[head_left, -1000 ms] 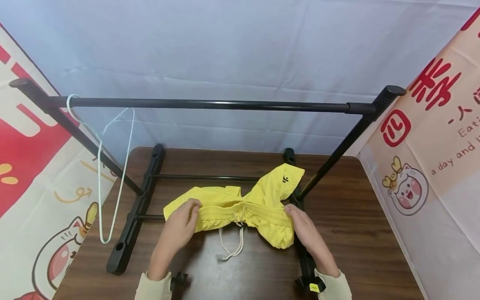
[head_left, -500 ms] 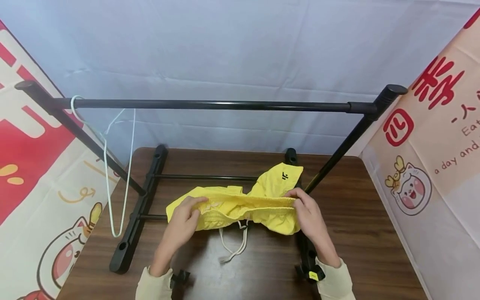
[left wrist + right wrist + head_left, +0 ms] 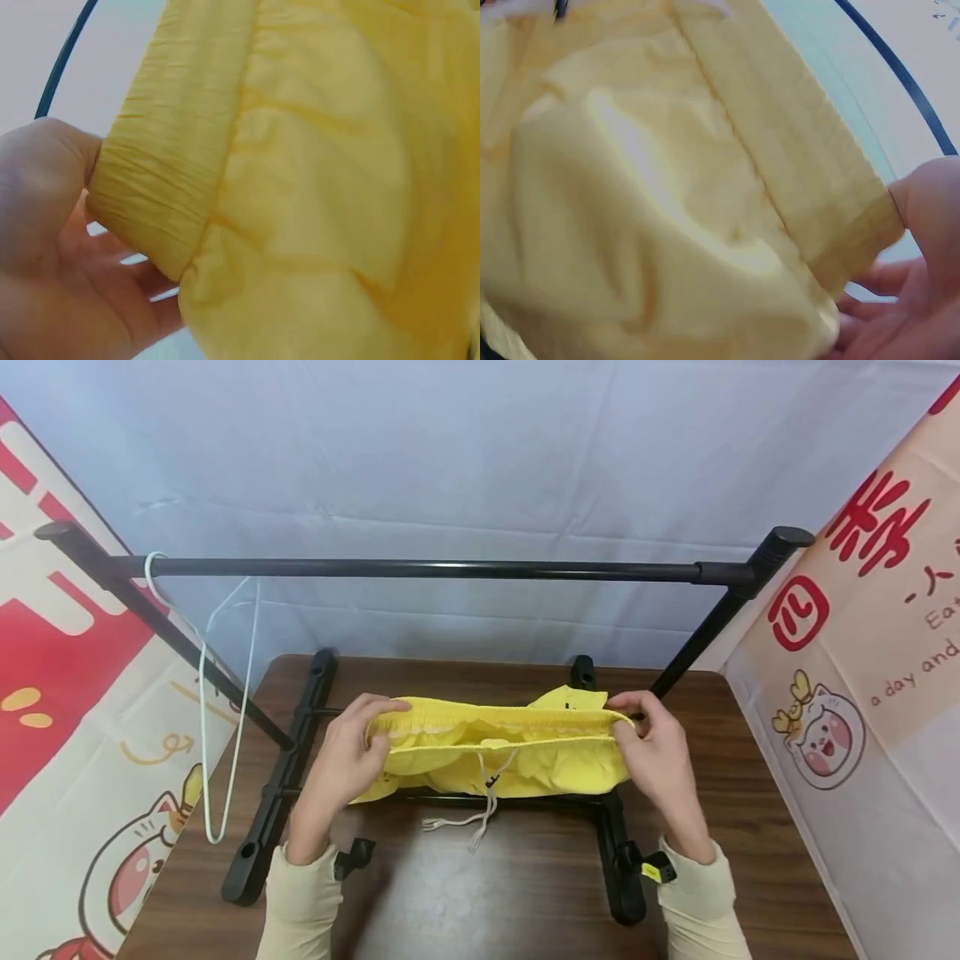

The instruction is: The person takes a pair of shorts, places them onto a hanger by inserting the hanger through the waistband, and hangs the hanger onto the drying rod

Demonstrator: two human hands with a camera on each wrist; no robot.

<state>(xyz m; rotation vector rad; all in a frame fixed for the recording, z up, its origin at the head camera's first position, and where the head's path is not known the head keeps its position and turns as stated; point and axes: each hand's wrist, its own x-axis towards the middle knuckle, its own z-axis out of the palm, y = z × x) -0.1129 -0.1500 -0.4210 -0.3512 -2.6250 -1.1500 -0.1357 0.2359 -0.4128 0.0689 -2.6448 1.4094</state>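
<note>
L hand (image 3: 341, 760) & R hand (image 3: 660, 756) pinch opp. ends of the waistband (image 3: 510, 718) of yellow shorts (image 3: 558, 768) mid-frame, prob. so it gapes wide, w/ hanger (image 3: 202, 693) hooked on bar (image 3: 427, 569), upper left.

A pale, bluish-white cloth (image 3: 480, 460), creased by faint folds, hangs behind a dark wood-grain bench (image 3: 735, 827) with rounded far corners. Printed panels flank the bench: the left panel (image 3: 67, 743) carries a broad red area and a pink-cheeked cartoon figure (image 3: 131, 877), while the right panel (image 3: 885, 768) displays red characters (image 3: 877, 522), a rounded red emblem (image 3: 798, 612) and a smiling cartoon face (image 3: 819, 735) (a yellow ornament perches on its head) beside English words (image 3: 915, 681), partly cut off at the picture's edge. Soft light leaves a greyish sheen (image 3: 457, 868) on the bench's near middle.
</note>
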